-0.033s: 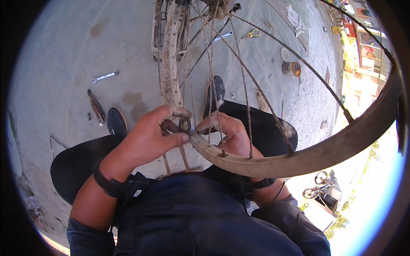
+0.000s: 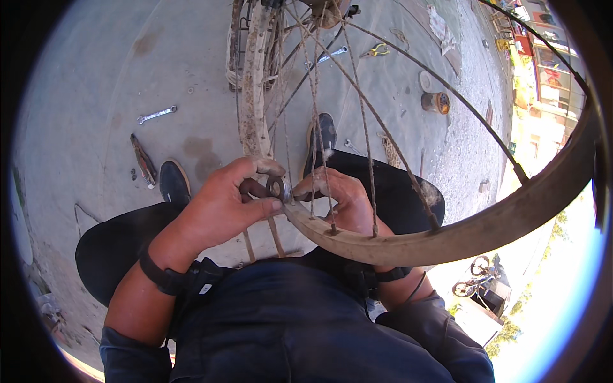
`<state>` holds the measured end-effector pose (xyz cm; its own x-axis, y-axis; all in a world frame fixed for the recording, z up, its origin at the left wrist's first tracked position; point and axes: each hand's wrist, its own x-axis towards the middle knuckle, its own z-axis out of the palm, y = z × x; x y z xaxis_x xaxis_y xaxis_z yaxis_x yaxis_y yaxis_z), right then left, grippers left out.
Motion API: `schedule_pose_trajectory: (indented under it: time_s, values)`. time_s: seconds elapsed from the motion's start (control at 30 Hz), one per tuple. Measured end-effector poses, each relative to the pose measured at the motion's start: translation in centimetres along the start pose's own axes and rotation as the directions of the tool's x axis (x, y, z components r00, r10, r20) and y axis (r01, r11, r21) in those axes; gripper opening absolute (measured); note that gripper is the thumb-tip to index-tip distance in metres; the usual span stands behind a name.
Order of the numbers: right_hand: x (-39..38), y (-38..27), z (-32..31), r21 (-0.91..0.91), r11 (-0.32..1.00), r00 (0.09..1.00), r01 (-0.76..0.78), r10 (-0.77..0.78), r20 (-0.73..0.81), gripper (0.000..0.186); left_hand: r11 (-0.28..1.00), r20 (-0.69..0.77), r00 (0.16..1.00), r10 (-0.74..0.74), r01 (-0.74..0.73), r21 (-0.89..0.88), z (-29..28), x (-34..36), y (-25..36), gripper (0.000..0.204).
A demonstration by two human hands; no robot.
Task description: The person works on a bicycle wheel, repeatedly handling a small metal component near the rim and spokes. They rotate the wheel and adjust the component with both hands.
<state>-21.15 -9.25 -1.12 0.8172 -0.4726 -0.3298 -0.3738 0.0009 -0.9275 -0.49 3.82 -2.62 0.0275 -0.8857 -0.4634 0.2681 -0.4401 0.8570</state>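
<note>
My left hand [image 2: 223, 204] pinches around a small metal ring [image 2: 278, 188] at the inner side of a dirty bicycle rim [image 2: 408, 249]. My right hand [image 2: 341, 195] is behind the rusty spokes [image 2: 364, 108], its fingers bent and closed beside the ring and rim; what its fingertips hold is unclear. The wheel rises from my hands across the upper right of the head view, with its hub [image 2: 325, 16] at the top edge.
On the concrete floor lie spanners [image 2: 156, 115], yellow-handled pliers [image 2: 377, 51], a dark tool [image 2: 143, 159] and a rusty can [image 2: 435, 103]. My shoes [image 2: 174, 182] flank the work. At right stand bright buildings [image 2: 549, 76] and, farther off, a bicycle [image 2: 476, 277].
</note>
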Motion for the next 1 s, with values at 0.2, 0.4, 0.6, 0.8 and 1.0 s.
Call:
schedule_pose_trajectory:
  time_s: [0.2,0.4,0.6,0.8,1.0]
  values:
    - [0.0,0.3,-0.1,0.012,0.999,1.0,-0.031,0.031,0.001,0.035,0.998,-0.033,0.997,0.065,-0.064,0.01,0.3,0.1,-0.8,0.037]
    - [-0.1,0.4,0.0,0.043,0.999,0.999,-0.033,0.034,-0.018,0.034,0.965,-0.074,0.969,0.237,-0.226,0.133,0.6,0.3,-1.1,0.036]
    - [0.0,0.8,-0.1,0.036,0.999,1.0,0.002,-0.001,-0.018,0.035,0.937,-0.076,0.951,0.3,-0.279,0.208,0.5,0.5,-0.8,0.037]
    - [-0.1,1.1,0.0,-0.025,0.998,0.998,0.057,-0.058,-0.023,0.037,0.779,-0.035,0.839,0.543,-0.487,0.395,0.5,0.9,-0.8,0.038]
    - [-0.2,1.2,0.0,0.024,0.999,0.998,0.033,-0.031,-0.048,0.04,0.753,-0.018,0.828,0.56,-0.5,0.428,0.6,0.9,-0.6,0.038]
